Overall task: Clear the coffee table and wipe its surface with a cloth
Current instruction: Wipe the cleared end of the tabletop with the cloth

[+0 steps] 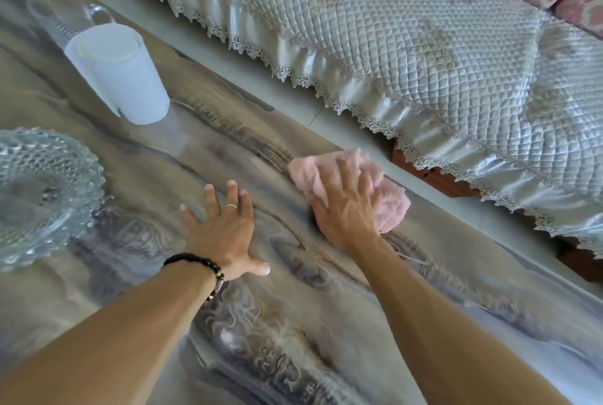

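Note:
The coffee table (208, 156) has a glossy top with a grey and brown marbled pattern and fills most of the view. A crumpled pink cloth (390, 200) lies near the table's far edge. My right hand (347, 205) presses down on the cloth with its fingers spread over it. My left hand (225, 231) rests flat on the bare tabletop to the left of the cloth, fingers straight and spread. A ring and a dark bead bracelet are on that hand and wrist.
A white plastic cup-shaped container (120, 73) stands on the table at upper left, with clear glassware (70, 21) behind it. A cut-glass dish (42, 195) sits at the left edge. A sofa with a quilted, lace-trimmed cover (408, 45) runs along the far side.

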Tool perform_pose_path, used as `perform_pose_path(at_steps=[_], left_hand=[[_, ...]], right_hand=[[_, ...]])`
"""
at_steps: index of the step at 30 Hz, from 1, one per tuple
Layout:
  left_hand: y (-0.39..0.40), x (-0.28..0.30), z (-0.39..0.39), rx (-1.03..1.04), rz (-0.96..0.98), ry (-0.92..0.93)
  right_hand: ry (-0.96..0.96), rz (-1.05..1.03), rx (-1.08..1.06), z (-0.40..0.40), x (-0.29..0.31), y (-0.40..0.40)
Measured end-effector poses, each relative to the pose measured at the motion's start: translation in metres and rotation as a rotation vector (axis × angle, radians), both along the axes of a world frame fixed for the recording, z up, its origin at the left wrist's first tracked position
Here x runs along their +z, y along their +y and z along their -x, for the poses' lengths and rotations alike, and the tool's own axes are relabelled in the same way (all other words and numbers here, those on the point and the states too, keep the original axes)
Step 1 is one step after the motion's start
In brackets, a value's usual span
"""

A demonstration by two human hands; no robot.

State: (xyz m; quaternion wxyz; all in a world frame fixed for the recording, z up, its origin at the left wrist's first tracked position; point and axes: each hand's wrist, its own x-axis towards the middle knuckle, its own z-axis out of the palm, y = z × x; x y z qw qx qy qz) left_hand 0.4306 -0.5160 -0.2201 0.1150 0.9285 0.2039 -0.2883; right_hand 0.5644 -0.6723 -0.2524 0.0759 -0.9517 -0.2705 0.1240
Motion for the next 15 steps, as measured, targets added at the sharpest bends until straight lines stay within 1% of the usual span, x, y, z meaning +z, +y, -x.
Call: perform_pose_path(at_steps=[1,2,3,4,6,7,8,9,11,12,13,14,15], left_hand=[[-0.003,0.003,0.000,0.001,-0.008,-0.010],[-0.008,0.006,0.000,-0.005,-0.005,-0.036],[-0.012,0.008,-0.001,-0.022,0.019,-0.073],[-0.018,0.010,-0.002,-0.052,0.066,-0.103],[-0.033,0.010,-0.004,-0.120,0.167,-0.112],[-0.040,0.008,-0.006,-0.137,0.194,-0.098],[-0.047,0.005,-0.008,-0.142,0.201,-0.079],[-0.052,0.002,-0.009,-0.144,0.189,-0.055],[-0.061,-0.004,-0.011,-0.147,0.145,-0.021],[-0.063,-0.005,-0.011,-0.151,0.129,-0.006],[-0.065,-0.004,-0.011,-0.163,0.116,0.009],[-0.066,-0.003,-0.012,-0.177,0.109,0.021],[-0.066,-0.003,-0.013,-0.186,0.108,0.034]], right_hand=[[-0.007,0.012,0.134,0.015,0.000,-0.022],[-0.023,0.037,0.193,0.022,0.001,-0.054],[-0.037,0.055,0.151,0.015,0.002,-0.087],[-0.062,0.060,0.023,-0.001,0.002,-0.115],[-0.036,0.057,-0.365,-0.036,0.004,-0.137],[-0.001,0.072,-0.484,-0.043,0.006,-0.126],[0.003,0.119,-0.503,-0.039,0.003,-0.107],[0.005,0.151,-0.415,-0.025,0.002,-0.088],[-0.039,0.077,-0.101,0.015,-0.002,-0.077],[-0.058,0.050,0.064,0.033,-0.004,-0.093],[-0.048,0.056,0.149,0.041,-0.003,-0.119],[-0.033,0.062,0.132,0.033,-0.001,-0.145],[-0.041,0.070,0.016,0.015,0.001,-0.166]])
